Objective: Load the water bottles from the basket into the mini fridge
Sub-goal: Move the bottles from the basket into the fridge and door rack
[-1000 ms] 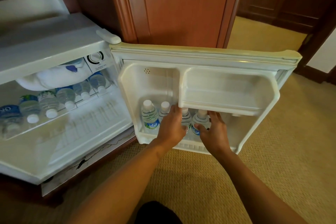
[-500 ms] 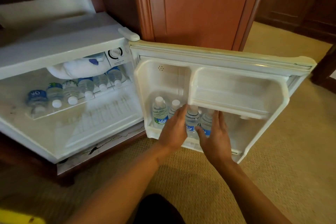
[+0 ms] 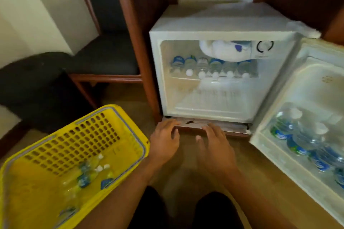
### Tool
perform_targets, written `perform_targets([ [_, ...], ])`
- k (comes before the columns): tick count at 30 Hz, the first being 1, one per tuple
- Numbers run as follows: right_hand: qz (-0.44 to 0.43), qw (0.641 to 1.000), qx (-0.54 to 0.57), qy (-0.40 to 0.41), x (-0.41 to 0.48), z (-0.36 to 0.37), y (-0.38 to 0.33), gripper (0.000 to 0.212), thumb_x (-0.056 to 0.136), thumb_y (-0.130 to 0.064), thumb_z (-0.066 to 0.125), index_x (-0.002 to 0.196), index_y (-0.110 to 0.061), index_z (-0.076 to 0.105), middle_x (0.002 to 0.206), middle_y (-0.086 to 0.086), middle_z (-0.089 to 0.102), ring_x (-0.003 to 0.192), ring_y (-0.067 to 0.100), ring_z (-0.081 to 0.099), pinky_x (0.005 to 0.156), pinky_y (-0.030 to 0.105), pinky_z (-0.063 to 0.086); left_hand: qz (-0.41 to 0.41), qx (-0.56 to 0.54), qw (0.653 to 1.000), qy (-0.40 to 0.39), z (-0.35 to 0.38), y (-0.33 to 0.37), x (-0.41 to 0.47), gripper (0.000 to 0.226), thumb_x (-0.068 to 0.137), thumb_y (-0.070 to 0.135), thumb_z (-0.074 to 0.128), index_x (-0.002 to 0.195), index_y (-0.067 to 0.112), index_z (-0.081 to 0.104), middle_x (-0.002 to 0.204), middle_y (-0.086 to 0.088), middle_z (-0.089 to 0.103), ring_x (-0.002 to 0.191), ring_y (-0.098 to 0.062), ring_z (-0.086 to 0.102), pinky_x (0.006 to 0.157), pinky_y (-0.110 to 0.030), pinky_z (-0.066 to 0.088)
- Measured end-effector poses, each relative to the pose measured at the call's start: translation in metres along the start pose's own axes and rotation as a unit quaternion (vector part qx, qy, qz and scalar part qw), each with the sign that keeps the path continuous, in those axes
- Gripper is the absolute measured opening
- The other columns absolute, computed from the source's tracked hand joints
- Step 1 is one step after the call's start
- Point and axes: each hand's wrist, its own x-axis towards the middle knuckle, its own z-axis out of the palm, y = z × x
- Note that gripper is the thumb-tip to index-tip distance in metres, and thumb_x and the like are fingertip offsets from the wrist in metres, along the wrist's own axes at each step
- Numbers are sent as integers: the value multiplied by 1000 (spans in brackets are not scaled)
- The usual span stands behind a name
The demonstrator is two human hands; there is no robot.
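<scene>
Our left hand [image 3: 164, 140] and right hand [image 3: 216, 147] hang side by side, palms down, fingers loosely spread and holding nothing, just in front of the mini fridge [image 3: 221, 29]. Near left of our left hand lies the yellow basket [image 3: 119, 122] on the floor, with a few water bottles [image 3: 87, 174] lying in its bottom; motion blur keeps us from counting them. Beyond our hands the fridge stands wide open inside a wooden cabinet. A row of bottles [image 3: 214, 68] lies on its upper shelf, caps toward us, under a white bundle [image 3: 223, 51]; the lower shelf is bare. To the right the fridge door [image 3: 316, 80] is swung out, and its bottom rack holds upright bottles [image 3: 301, 135] side by side. Far left stands a dark-cushioned chair [image 3: 104, 59].
</scene>
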Motion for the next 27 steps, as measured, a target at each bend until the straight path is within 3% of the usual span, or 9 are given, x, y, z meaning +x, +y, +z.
perform_targets([
  [4, -72, 992, 9, -105, 40, 75, -70, 50, 101, -44, 42, 145, -20, 44, 153, 3, 39, 142, 20, 31, 111, 38, 32, -158, 47, 986, 1, -49, -108, -17, 26, 86, 11, 63, 109, 18, 70, 114, -5, 68, 108, -25, 62, 92, -31, 46],
  [8, -111, 975, -32, -190, 75, 156, -128, 52, 100, -44, 42, 143, -14, 41, 145, 9, 44, 132, 28, 42, 100, 41, 41, -343, 75, 925, -146, -80, -214, -49, 34, 93, 23, 59, 126, 18, 61, 132, -12, 59, 110, -30, 62, 87, -34, 49],
  [11, -100, 969, -63, -218, 94, 199, -154, 63, 100, -45, 41, 151, -11, 25, 151, 13, 38, 134, 34, 41, 99, 47, 42, -435, 49, 873, -215, -79, -271, -73, 42, 93, 27, 60, 132, 11, 54, 130, -18, 59, 112, -34, 61, 89, -36, 50],
  [13, -82, 973, -75, -201, 100, 218, -160, 68, 100, -44, 42, 154, -12, 15, 154, 16, 34, 132, 37, 45, 95, 47, 45, -457, 57, 855, -238, -71, -294, -84, 51, 93, 30, 62, 137, 7, 49, 132, -20, 59, 116, -33, 60, 91, -37, 49],
  [16, -92, 980, -88, -150, 103, 240, -159, 63, 100, -36, 45, 150, -11, 16, 139, 18, 47, 110, 37, 61, 74, 42, 50, -488, 16, 833, -262, -56, -321, -93, 57, 95, 31, 64, 142, 5, 44, 134, -15, 58, 120, -29, 58, 85, -30, 45],
  [20, -114, 980, -102, -123, 104, 249, -151, 60, 101, -36, 44, 149, -13, 16, 131, 18, 50, 96, 34, 66, 62, 37, 48, -493, -19, 815, -303, -29, -362, -99, 45, 87, 45, 65, 126, 22, 59, 135, -7, 58, 113, -19, 59, 90, -23, 46],
  [23, -113, 979, -115, -125, 104, 251, -151, 61, 101, -37, 43, 150, -15, 14, 133, 18, 49, 88, 29, 68, 55, 33, 45, -549, -34, 786, -282, 44, -460, -141, 103, 54, 80, 63, 140, 26, 44, 141, -5, 53, 116, -20, 58, 92, -27, 49],
  [25, -117, 978, -121, -127, 104, 251, -151, 64, 100, -37, 46, 150, -15, 13, 128, 18, 51, 80, 25, 67, 51, 31, 45, -583, -62, 765, -267, 36, -438, -136, 118, 58, 73, 74, 151, 19, 25, 139, -11, 53, 116, -28, 59, 87, -32, 53],
  [27, -114, 976, -131, -129, 105, 250, -151, 67, 99, -37, 50, 150, -15, 13, 125, 17, 52, 75, 23, 67, 49, 30, 46, -591, -82, 766, -240, 16, -404, -123, 112, 78, 47, 77, 155, 7, 5, 143, -17, 49, 120, -34, 58, 83, -32, 51],
])
